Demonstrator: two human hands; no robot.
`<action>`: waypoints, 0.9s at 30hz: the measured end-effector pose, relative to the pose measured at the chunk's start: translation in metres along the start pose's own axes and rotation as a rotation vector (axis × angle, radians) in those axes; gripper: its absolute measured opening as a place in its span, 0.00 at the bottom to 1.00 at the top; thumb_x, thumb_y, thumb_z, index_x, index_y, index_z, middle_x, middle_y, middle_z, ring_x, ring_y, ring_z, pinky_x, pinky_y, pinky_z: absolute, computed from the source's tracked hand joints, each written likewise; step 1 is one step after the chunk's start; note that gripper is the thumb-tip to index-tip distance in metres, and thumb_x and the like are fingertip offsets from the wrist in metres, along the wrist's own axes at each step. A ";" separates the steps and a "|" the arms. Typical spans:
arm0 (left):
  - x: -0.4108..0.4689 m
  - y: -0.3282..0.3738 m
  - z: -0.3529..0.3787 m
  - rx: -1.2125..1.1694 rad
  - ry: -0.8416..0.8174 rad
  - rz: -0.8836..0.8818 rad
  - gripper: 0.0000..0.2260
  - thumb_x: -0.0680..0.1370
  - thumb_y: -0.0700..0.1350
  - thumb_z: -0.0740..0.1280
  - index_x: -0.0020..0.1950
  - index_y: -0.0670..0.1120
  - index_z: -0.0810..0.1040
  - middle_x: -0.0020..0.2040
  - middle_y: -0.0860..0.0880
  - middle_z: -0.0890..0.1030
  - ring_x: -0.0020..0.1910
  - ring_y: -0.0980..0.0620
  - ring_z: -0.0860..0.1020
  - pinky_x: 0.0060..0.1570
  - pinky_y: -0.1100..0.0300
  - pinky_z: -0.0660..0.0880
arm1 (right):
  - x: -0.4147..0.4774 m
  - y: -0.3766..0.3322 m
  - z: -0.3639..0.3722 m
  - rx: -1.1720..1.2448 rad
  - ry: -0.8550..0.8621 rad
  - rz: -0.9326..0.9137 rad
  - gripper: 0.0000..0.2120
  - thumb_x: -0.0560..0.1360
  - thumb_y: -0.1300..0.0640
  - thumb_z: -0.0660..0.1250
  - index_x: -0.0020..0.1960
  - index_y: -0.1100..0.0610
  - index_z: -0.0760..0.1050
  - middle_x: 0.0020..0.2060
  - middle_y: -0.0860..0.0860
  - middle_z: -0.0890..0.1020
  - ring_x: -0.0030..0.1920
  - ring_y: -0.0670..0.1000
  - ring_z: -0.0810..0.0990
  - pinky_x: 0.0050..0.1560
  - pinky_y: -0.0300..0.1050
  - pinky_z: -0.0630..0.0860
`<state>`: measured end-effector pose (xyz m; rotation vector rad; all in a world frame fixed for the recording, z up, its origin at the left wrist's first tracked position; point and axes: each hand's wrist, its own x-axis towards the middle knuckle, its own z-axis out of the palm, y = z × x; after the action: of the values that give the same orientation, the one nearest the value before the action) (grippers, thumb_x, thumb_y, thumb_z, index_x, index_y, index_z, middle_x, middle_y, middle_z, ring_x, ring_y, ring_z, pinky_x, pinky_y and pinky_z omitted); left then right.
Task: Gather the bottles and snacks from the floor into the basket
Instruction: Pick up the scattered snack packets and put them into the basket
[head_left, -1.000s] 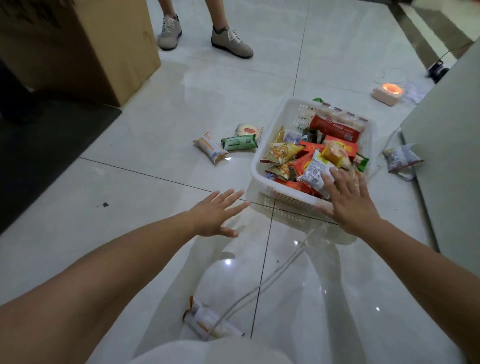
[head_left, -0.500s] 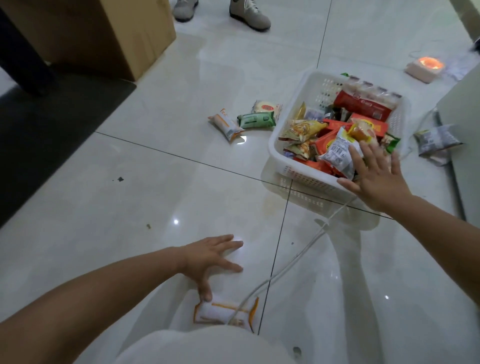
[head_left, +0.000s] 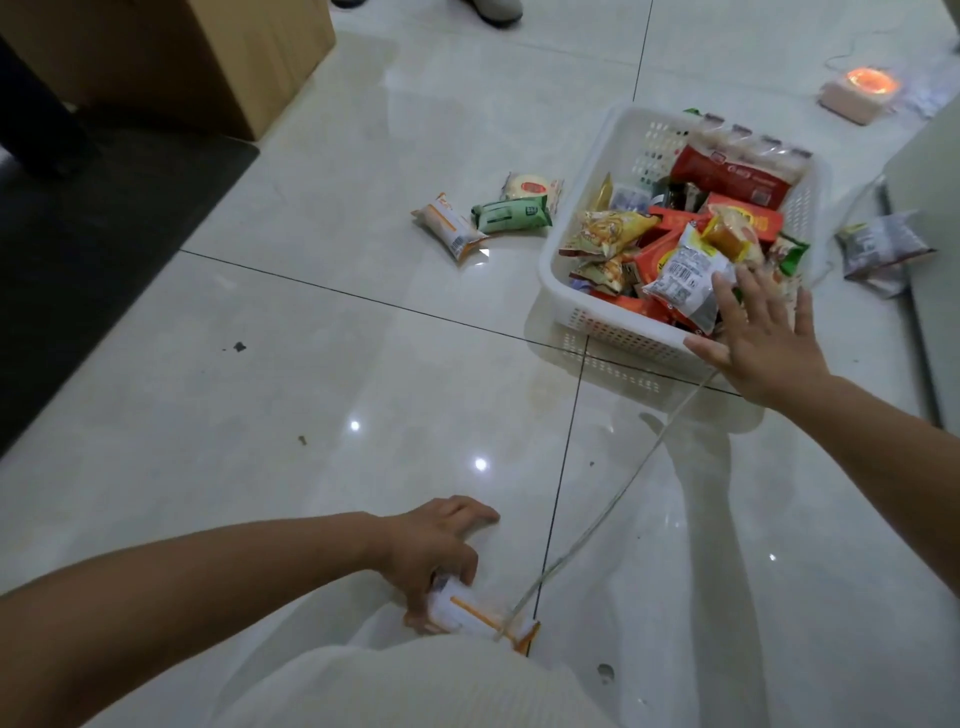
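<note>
A white plastic basket (head_left: 597, 322) stands on the tiled floor at the upper right, heaped with snack packets. My right hand (head_left: 763, 343) is spread flat over its near right corner, holding nothing. Close to my body, my left hand (head_left: 436, 551) has its fingers closed around a white and orange snack packet (head_left: 472, 616) that lies on the floor. Left of the basket lie three loose packets: a white and orange one (head_left: 449, 231), a green one (head_left: 511, 215) and a pale round one (head_left: 530, 186). A grey packet (head_left: 880, 244) rests right of the basket.
A thin white cable (head_left: 613, 499) runs across the floor from the basket toward me. A cardboard box (head_left: 171, 57) and a dark mat (head_left: 78, 249) are at the upper left. A glowing orange device (head_left: 857, 91) sits far right. Another person's shoe (head_left: 493, 10) shows at the top.
My left hand pulled back toward my body and closed on the white and orange packet near my knees. My right hand stayed spread at the basket's near corner.
</note>
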<state>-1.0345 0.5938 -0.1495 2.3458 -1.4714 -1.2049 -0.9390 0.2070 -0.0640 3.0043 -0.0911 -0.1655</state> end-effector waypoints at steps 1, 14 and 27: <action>0.002 0.001 0.001 0.017 0.011 0.001 0.27 0.62 0.50 0.79 0.59 0.49 0.79 0.77 0.44 0.50 0.75 0.43 0.47 0.71 0.51 0.52 | 0.000 0.000 0.001 0.001 0.000 0.001 0.45 0.66 0.28 0.32 0.77 0.49 0.40 0.78 0.52 0.43 0.77 0.51 0.39 0.72 0.57 0.33; 0.031 -0.042 -0.073 0.110 0.381 -0.536 0.20 0.73 0.54 0.69 0.59 0.42 0.75 0.61 0.44 0.72 0.62 0.44 0.66 0.56 0.56 0.65 | 0.006 0.006 -0.002 -0.005 -0.013 0.018 0.44 0.67 0.28 0.34 0.77 0.49 0.39 0.77 0.51 0.41 0.77 0.50 0.37 0.72 0.59 0.33; 0.076 0.012 -0.248 -0.195 1.050 -0.413 0.20 0.74 0.52 0.70 0.61 0.44 0.73 0.57 0.45 0.73 0.60 0.46 0.66 0.58 0.55 0.66 | 0.004 0.029 -0.031 0.156 0.033 0.185 0.37 0.76 0.36 0.48 0.77 0.50 0.40 0.78 0.53 0.44 0.77 0.53 0.41 0.73 0.61 0.36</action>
<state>-0.8589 0.4538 -0.0190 2.5094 -0.5090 -0.0174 -0.9333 0.1817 -0.0294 3.1293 -0.3950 -0.0929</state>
